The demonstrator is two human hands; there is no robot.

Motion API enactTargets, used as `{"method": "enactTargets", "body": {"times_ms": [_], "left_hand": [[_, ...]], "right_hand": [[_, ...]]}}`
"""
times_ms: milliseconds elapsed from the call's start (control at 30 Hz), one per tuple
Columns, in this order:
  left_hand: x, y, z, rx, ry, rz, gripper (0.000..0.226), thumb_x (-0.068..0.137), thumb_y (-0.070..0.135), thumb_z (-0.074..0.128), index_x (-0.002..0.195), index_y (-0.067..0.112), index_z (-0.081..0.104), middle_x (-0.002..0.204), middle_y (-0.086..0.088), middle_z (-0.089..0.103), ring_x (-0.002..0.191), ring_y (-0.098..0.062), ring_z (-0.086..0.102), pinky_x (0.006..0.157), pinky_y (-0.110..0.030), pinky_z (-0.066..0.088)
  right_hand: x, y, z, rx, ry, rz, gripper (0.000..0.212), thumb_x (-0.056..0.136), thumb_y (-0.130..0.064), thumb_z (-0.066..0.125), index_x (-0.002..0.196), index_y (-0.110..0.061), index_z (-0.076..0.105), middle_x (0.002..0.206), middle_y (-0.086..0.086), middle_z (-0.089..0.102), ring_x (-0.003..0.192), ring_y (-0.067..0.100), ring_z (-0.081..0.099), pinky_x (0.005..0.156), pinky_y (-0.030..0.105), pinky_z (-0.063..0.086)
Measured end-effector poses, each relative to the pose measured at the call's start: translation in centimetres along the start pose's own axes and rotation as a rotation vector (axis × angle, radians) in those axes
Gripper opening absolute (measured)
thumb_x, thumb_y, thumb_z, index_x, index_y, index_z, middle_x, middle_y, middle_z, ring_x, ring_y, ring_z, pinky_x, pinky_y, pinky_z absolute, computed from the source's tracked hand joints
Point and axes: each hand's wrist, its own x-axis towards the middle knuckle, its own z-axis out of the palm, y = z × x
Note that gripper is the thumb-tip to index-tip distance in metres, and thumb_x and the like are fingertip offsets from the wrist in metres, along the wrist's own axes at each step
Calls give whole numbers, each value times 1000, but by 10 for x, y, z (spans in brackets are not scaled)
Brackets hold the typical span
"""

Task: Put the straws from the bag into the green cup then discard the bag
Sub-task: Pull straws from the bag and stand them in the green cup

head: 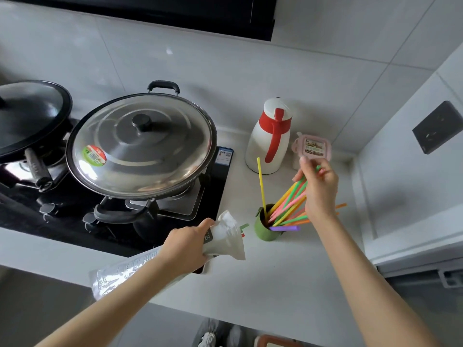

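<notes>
A small green cup (263,230) stands on the white counter, right of the stove. Several coloured straws (288,204) lean out of it to the right, and one yellow straw (261,186) stands nearly upright in it. My right hand (318,189) is above and right of the cup, fingers closed around the upper ends of the leaning straws. A purple straw (285,228) lies across the cup's rim. My left hand (186,244) grips the clear plastic bag (226,237) at the counter's front; the bag's tail trails back under my forearm.
A steel-lidded wok (141,144) sits on the black gas stove (220,186) left of the cup. A white and red thermos jug (270,136) and a pink container (314,146) stand behind the cup. The wall with a black socket (437,126) rises at right.
</notes>
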Motion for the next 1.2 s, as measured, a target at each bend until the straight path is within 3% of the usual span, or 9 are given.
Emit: {"method": "enactTargets", "body": {"times_ms": [200,333,467,600,733,867,967,1100,1200], "left_hand": [[8,9,-4,-15,32,45,66,78,46,62,133,25,31,97,-3,69,86,-29,63,70,-32,44],[14,16,-9,-42,58,87,64,78,49,62,131,25,34,96,-3,70,85,-28,64,66,-29,38],[17,30,-25,-75,68,140,63,78,48,63,131,27,33,96,0,70,86,-26,63,69,-30,40],[25,60,-65,-119,109,234,64,77,44,64,130,28,33,94,-1,70,84,-28,64,65,-29,39],[38,98,-114,-167,103,341,72,71,35,70,132,28,32,95,-5,70,84,-31,64,71,-34,51],[49,138,-152,-158,85,459,77,70,27,72,134,25,30,101,-5,66,91,-31,61,76,-37,51],[60,157,-167,55,185,530,68,77,33,65,134,26,29,104,-3,65,95,-30,60,73,-30,40],[75,163,-172,535,336,601,61,80,20,55,133,22,26,92,-3,62,86,-27,60,77,-35,38],[76,167,-172,891,358,644,59,80,12,51,132,15,25,72,-4,46,69,-24,51,74,-35,32]], "right_hand": [[-1,13,6,-159,5,24,52,97,-36,40,49,-16,41,46,5,50,46,18,47,60,32,43],[5,5,0,-322,-104,58,36,95,-24,47,64,-11,60,65,-1,67,64,8,63,69,28,49],[9,-24,-16,-392,-60,-100,11,87,-23,55,87,-20,66,90,1,72,93,14,67,84,28,49],[-8,-64,-37,-286,42,-223,19,94,-16,50,88,-11,67,83,-11,68,80,-11,64,76,9,46],[-9,-86,-63,136,52,77,30,98,-23,43,85,-7,65,86,11,72,81,16,70,81,25,56],[-8,-103,-88,431,-28,391,45,98,-33,38,75,-10,69,69,4,74,64,14,69,63,24,55],[-12,-108,-94,580,-28,503,50,96,-39,38,74,-9,72,68,6,72,67,20,66,64,29,52],[-22,-95,-84,698,-1,650,42,96,-40,40,90,-4,62,73,14,72,87,30,63,76,41,49],[-31,-81,-64,874,4,780,36,92,-34,47,100,-3,62,102,21,66,105,34,59,90,47,47]]}}
